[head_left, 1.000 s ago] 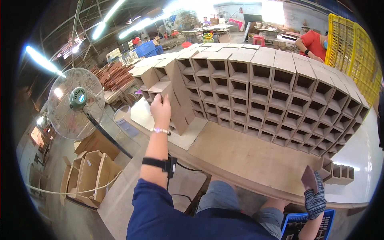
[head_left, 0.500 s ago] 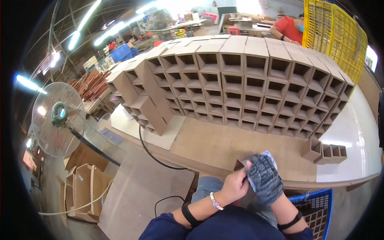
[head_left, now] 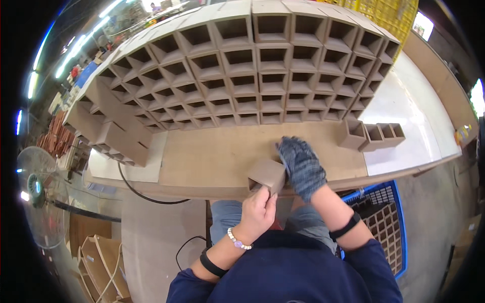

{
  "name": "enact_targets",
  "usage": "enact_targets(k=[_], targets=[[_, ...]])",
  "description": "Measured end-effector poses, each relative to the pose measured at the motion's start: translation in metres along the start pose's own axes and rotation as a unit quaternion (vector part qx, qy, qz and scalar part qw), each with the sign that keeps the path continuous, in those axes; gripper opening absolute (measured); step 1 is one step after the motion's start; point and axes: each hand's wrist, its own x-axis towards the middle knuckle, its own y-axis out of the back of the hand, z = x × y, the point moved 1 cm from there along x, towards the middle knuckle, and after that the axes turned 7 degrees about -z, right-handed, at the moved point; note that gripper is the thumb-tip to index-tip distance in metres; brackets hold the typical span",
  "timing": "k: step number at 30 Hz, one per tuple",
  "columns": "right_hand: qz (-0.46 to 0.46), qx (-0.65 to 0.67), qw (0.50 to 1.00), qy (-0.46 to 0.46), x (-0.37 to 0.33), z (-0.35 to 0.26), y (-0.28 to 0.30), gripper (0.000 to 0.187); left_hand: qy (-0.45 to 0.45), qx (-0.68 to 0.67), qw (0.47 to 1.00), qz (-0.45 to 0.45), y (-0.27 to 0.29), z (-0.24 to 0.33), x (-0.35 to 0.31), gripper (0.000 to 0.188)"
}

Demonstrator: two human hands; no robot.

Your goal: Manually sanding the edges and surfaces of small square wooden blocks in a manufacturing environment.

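A brown square box with an open end sits at the near edge of the worktable. My left hand, bare with a beaded bracelet, is closed on its near lower edge, thumb and fingers pinching the wall. Right beside the box is my right hand in a grey knitted glove. Its fingers are together and bent over, reaching past the box's right side; whatever lies under them is hidden. Behind both hands rises a wall of stacked open-ended boxes, several rows high.
A short row of joined boxes lies right on the table. At the left, more boxes stand stacked near a black cable. Below the table's right side is a blue crate with boxes inside. A fan stands far left.
My view has tipped downward. The hands were together over the table edge with a pale patterned sheet at the glove; now they are apart, the box shows plainly and the sheet is out of sight.
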Motion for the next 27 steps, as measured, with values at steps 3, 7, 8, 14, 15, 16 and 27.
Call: enact_targets(k=[3,7,8,14,15,16,27], targets=[[0.011,-0.023,1.0,-0.016,-0.004,-0.012,0.013,0.037,-0.025,0.046,0.999,0.0,-0.002,-0.002,-0.001,0.011],[0.093,0.128,0.975,0.154,-0.032,-0.059,0.015,0.034,-0.117,-0.026,0.992,0.032,-0.003,-0.005,0.0,0.009],[0.032,0.102,0.989,0.099,-0.025,-0.052,0.016,0.034,-0.083,-0.027,0.996,0.023,-0.004,-0.005,-0.001,0.009],[0.069,0.015,0.998,-0.005,-0.014,0.001,0.007,0.036,0.0,-0.009,1.0,-0.005,-0.001,-0.004,0.0,0.009],[0.011,0.043,0.999,0.016,-0.014,-0.024,0.027,0.037,-0.004,0.003,1.0,0.001,0.0,-0.006,-0.003,0.009],[0.07,0.102,0.989,0.084,-0.026,-0.04,0.031,0.035,-0.023,-0.04,0.999,0.029,-0.005,-0.011,-0.004,0.01],[0.045,0.01,0.997,0.056,-0.022,-0.027,0.032,0.032,0.026,-0.055,0.998,0.001,0.002,-0.006,-0.001,0.017]])
